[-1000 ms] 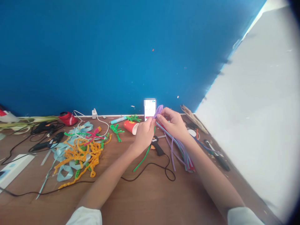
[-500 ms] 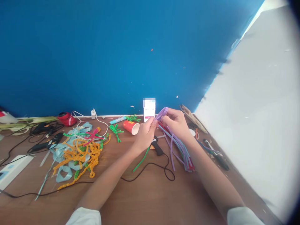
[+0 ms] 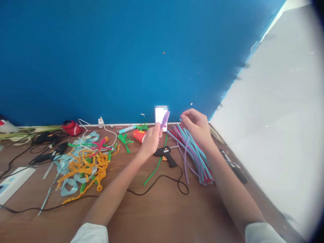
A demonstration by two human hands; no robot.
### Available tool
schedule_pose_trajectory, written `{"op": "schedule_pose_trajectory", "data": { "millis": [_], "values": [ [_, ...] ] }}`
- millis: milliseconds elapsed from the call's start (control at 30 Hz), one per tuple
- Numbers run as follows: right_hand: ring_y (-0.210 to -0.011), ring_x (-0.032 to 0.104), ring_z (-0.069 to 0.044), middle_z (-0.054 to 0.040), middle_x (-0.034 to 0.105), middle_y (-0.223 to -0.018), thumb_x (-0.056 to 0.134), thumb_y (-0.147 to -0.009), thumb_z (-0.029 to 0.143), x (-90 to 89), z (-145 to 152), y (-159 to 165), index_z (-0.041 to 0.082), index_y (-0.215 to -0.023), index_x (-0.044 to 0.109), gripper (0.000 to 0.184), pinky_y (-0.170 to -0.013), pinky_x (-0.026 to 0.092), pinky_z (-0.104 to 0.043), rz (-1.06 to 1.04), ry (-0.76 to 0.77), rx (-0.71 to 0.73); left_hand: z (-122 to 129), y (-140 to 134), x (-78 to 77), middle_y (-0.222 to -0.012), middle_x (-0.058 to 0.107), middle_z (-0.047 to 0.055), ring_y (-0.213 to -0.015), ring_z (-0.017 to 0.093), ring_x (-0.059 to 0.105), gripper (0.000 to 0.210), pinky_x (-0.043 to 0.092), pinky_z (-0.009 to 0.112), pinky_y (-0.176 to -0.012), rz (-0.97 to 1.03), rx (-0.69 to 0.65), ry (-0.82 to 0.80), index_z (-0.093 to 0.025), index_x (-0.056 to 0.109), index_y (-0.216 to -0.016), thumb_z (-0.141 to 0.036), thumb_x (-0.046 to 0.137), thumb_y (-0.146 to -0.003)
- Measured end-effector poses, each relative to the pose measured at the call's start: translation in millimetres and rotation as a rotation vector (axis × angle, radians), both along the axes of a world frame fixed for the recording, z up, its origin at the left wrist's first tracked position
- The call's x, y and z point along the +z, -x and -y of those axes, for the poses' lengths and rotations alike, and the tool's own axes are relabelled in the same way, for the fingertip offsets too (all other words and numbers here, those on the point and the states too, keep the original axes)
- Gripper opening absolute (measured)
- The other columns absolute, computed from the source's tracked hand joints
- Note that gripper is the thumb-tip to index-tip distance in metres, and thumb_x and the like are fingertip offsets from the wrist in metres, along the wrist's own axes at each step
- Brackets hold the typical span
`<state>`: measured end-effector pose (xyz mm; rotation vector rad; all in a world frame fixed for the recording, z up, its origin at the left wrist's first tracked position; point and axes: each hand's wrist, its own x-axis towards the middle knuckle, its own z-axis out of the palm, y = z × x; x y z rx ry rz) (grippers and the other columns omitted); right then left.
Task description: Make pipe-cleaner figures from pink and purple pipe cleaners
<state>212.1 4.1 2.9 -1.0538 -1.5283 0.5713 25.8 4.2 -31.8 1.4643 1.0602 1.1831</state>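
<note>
My left hand [image 3: 152, 139] is closed around a folded purple pipe cleaner bundle [image 3: 165, 118], whose looped end sticks up above the thumb in front of the phone [image 3: 159, 113]. To the right, my right hand [image 3: 196, 126] pinches at the upper end of the loose pile. A light-blue pipe cleaner [image 3: 180, 119] shows its tip at these fingertips; the rest of it is hidden by the hand. Below that hand lies the pile of purple, light-blue and red pipe cleaners [image 3: 196, 160]. A green pipe cleaner [image 3: 154, 171] runs beneath the black glue gun [image 3: 170, 158].
A red paper cup [image 3: 138, 135] lies behind my left hand, near green twisted figures [image 3: 124, 140] and a blue tube [image 3: 127, 129]. Left of them are tangled orange pipe cleaners [image 3: 88, 165] and light-blue ribbon [image 3: 69, 187]. A power strip [image 3: 17, 180] sits far left. Black cord crosses the table.
My hands have parted. The left keeps the purple bundle and has shifted left; the right has let go of it and moved right, over the pile.
</note>
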Motion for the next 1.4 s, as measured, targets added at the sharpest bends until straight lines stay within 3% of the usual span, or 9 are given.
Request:
{"op": "schedule_pose_trajectory", "data": {
  "millis": [200, 300, 500, 600, 767, 933, 1033, 1233, 1400],
  "values": [
    [-0.064, 0.060, -0.016, -0.0009, 0.068, -0.070, 0.056, -0.085, 0.026, -9.1, -16.9, -28.3, 0.019, -0.083, 0.067, 0.013, -0.061, 0.040, -0.027, 0.553, 0.124, -0.043, -9.2, 12.7, 12.3, -0.057, 0.028, -0.006, -0.047, 0.007, 0.018, 0.036, 0.015, 0.023, -0.045, 0.141, 0.009, 0.024, -0.020, 0.037, -0.067, -0.043, 0.043, -0.094],
    [-0.073, 0.063, -0.018, -0.0026, 0.072, -0.079, 0.055, -0.085, 0.024, -21.3, -27.9, -36.6, 0.021, -0.085, 0.069, 0.014, -0.065, 0.041, -0.028, 0.712, 0.170, -0.167, -9.4, 16.4, 16.7, -0.057, 0.031, -0.006, -0.048, 0.007, 0.020, 0.029, 0.016, 0.022, -0.045, 0.132, 0.047, -0.001, -0.019, 0.043, -0.069, -0.036, 0.044, -0.092],
    [-0.086, 0.065, -0.021, -0.0053, 0.074, -0.095, 0.055, -0.085, 0.027, -36.4, -36.8, -39.3, 0.022, -0.094, 0.070, 0.018, -0.072, 0.042, -0.029, 0.929, 0.323, -0.112, -12.1, 17.1, 12.3, -0.062, 0.040, -0.003, -0.052, 0.008, 0.029, 0.025, 0.018, 0.022, -0.046, 0.054, -0.013, -0.028, -0.017, 0.050, -0.070, -0.032, 0.048, -0.090],
    [-0.093, 0.065, -0.022, -0.0062, 0.074, -0.099, 0.054, -0.087, 0.030, -40.0, -36.1, -33.0, 0.023, -0.095, 0.071, 0.020, -0.077, 0.044, -0.029, 0.995, 0.385, -0.073, -14.0, 16.2, 8.7, -0.066, 0.044, -0.003, -0.055, 0.008, 0.034, 0.022, 0.020, 0.022, -0.047, 0.040, -0.051, 0.000, -0.017, 0.051, -0.071, -0.031, 0.052, -0.088],
    [-0.090, 0.068, -0.024, -0.0055, 0.075, -0.093, 0.057, -0.085, 0.029, -46.5, -33.5, -20.1, 0.025, -0.082, 0.073, 0.017, -0.076, 0.047, -0.031, 1.072, 0.480, -0.060, -16.4, 15.0, 6.1, -0.066, 0.045, -0.003, -0.054, 0.007, 0.036, 0.022, 0.020, 0.020, -0.046, 0.045, -0.083, 0.057, -0.018, 0.051, -0.074, -0.034, 0.055, -0.088],
    [-0.104, 0.067, -0.034, -0.0213, 0.071, -0.112, 0.040, -0.099, 0.046, -59.9, -36.6, -14.9, 0.017, -0.108, 0.070, 0.043, -0.085, 0.049, -0.043, 1.123, 0.514, -0.255, -18.5, 13.7, 3.4, -0.066, 0.049, -0.004, -0.052, 0.007, 0.039, 0.022, 0.023, 0.018, -0.046, 0.031, -0.107, 0.102, -0.018, 0.051, -0.080, -0.038, 0.055, -0.089],
    [-0.108, 0.067, -0.037, -0.0259, 0.069, -0.114, 0.035, -0.099, 0.053, -66.8, -39.7, -14.9, 0.013, -0.111, 0.069, 0.054, -0.087, 0.049, -0.045, 1.147, 0.544, -0.315, -18.6, 13.5, 3.0, -0.065, 0.049, -0.004, -0.051, 0.006, 0.038, 0.023, 0.024, 0.018, -0.045, 0.011, -0.111, 0.106, -0.019, 0.050, -0.080, -0.039, 0.054, -0.090],
    [-0.110, 0.067, -0.037, -0.0241, 0.069, -0.116, 0.038, -0.099, 0.037, -60.0, -38.7, -20.1, 0.015, -0.116, 0.068, 0.041, -0.088, 0.050, -0.046, 1.193, 0.563, -0.346, -17.2, 14.8, 4.4, -0.067, 0.051, -0.004, -0.052, 0.006, 0.039, 0.024, 0.025, 0.017, -0.046, -0.039, -0.165, 0.106, -0.019, 0.050, -0.083, -0.041, 0.052, -0.092],
    [-0.113, 0.066, -0.037, -0.0247, 0.069, -0.118, 0.054, -0.087, 0.020, -56.5, -38.6, -23.6, 0.013, -0.120, 0.067, 0.036, -0.089, 0.051, -0.045, 1.230, 0.661, -0.331, -15.9, 14.6, 3.8, -0.069, 0.052, -0.004, -0.052, 0.005, 0.041, 0.026, 0.027, 0.017, -0.046, -0.079, -0.202, 0.115, -0.019, 0.048, -0.084, -0.043, 0.050, -0.093]
  ]
}}
